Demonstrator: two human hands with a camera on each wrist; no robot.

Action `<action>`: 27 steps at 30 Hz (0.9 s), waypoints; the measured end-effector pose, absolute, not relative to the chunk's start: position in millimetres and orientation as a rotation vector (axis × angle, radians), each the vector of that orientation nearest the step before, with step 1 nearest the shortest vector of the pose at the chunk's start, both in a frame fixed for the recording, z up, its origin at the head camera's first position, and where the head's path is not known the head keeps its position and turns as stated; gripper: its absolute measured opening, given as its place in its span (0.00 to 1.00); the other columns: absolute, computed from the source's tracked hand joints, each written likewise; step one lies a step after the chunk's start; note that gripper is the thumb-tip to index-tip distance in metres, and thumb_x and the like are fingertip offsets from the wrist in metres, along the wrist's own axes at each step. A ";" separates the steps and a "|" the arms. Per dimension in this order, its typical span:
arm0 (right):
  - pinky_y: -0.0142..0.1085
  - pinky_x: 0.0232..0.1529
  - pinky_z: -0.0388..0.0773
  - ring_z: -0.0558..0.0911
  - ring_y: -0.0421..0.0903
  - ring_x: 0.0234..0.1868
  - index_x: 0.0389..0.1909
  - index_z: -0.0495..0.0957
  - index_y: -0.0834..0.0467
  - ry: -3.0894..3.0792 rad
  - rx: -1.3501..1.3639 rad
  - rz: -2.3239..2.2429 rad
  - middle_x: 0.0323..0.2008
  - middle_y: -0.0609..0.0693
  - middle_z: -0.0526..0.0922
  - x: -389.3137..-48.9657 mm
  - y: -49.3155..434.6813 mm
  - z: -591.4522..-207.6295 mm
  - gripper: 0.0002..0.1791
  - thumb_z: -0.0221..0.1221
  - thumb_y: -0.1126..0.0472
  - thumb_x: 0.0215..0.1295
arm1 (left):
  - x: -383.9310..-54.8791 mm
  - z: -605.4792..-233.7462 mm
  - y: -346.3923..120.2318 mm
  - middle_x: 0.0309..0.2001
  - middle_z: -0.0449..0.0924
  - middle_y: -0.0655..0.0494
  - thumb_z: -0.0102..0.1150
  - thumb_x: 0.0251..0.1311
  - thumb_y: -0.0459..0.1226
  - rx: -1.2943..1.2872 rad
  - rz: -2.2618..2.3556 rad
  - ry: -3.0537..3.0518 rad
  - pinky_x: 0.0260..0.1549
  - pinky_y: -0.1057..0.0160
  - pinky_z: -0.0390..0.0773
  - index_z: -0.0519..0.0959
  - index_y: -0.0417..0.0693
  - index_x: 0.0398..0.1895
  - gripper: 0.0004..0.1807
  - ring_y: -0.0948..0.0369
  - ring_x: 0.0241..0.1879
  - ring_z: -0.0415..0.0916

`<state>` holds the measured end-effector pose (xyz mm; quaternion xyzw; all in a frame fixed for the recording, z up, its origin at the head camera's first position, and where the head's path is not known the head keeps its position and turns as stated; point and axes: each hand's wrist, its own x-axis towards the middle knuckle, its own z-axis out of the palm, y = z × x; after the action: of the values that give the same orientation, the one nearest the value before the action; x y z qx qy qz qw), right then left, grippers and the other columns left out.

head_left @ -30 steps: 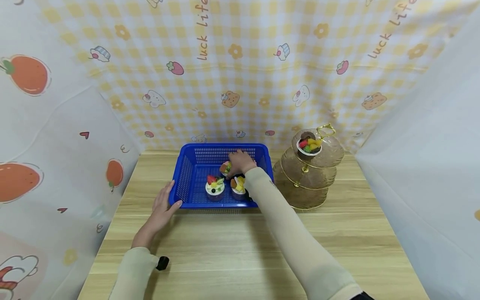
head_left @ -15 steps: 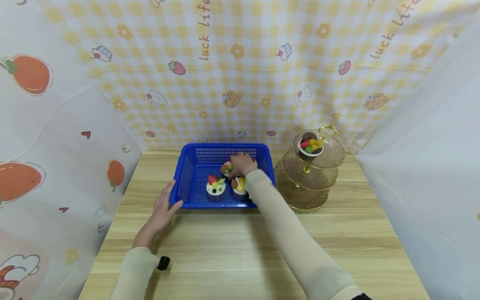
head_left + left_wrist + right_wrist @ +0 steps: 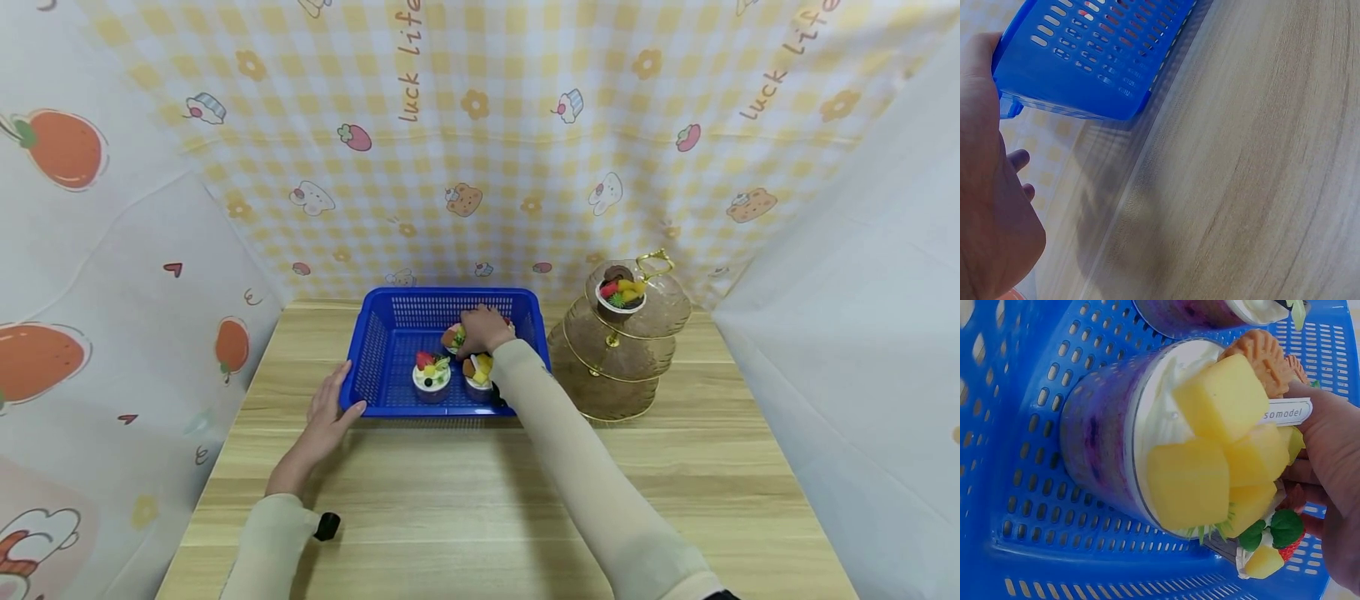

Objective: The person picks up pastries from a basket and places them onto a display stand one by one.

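My left hand grips the near left corner of a blue plastic basket, thumb at the front rim and fingers along the side. Inside the basket, my right hand reaches down among the dessert cups, fingers curled at a cup topped with strawberry and green leaves; most of that cup is hidden. Close in front of this hand stands a cup with yellow fruit cubes and a biscuit. To its left is a cup with strawberry and white cream. Behind, another biscuit-topped cup touches the hand's outline.
Right of the basket stands a three-tier cake stand with gold rims and handle. On its top tier sits a chocolate dessert cup with fruit. A checked cloth hangs behind the wooden table.
Over the last second the right hand has settled slightly lower among the cups, its fingers drawn in. The left hand stays at the basket corner.
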<state>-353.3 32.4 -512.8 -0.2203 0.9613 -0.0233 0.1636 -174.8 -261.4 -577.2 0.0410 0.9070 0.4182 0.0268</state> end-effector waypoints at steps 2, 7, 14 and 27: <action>0.50 0.77 0.56 0.62 0.55 0.75 0.69 0.68 0.53 2.739 -0.627 -0.083 0.69 0.51 0.72 -355.0 31.8 -513.2 0.44 0.68 0.38 0.54 | -174.6 -577.5 -261.4 0.80 0.36 0.43 0.49 0.72 0.51 0.135 1.295 2.803 0.65 0.25 0.32 0.35 0.66 0.80 0.43 0.34 0.76 0.29; 0.51 0.77 0.55 0.57 0.56 0.78 0.68 0.69 0.51 2.743 -0.641 -0.117 0.71 0.50 0.71 -359.8 28.1 -511.6 0.41 0.68 0.39 0.55 | -174.7 -577.8 -261.9 0.81 0.34 0.44 0.48 0.72 0.51 0.140 1.296 2.795 0.65 0.25 0.31 0.35 0.66 0.80 0.43 0.33 0.76 0.28; 0.52 0.75 0.58 0.63 0.56 0.74 0.66 0.70 0.53 2.744 -0.690 -0.228 0.67 0.51 0.74 -362.2 26.1 -498.2 0.41 0.70 0.40 0.53 | -175.5 -575.9 -261.8 0.81 0.35 0.45 0.48 0.72 0.52 0.137 1.295 2.797 0.66 0.25 0.31 0.36 0.67 0.80 0.42 0.34 0.77 0.29; 0.46 0.54 0.75 0.73 0.48 0.51 0.57 0.75 0.53 2.774 -0.808 -0.502 0.51 0.48 0.80 -352.7 34.6 -465.4 0.33 0.71 0.43 0.53 | -174.2 -576.8 -263.3 0.81 0.35 0.45 0.47 0.72 0.53 0.146 1.284 2.796 0.65 0.24 0.33 0.35 0.66 0.80 0.42 0.34 0.76 0.29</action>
<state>-352.7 34.6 -465.4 -0.2739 0.9408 -0.1702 0.1045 -174.2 -263.3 -576.8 0.0473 0.9073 0.4167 0.0305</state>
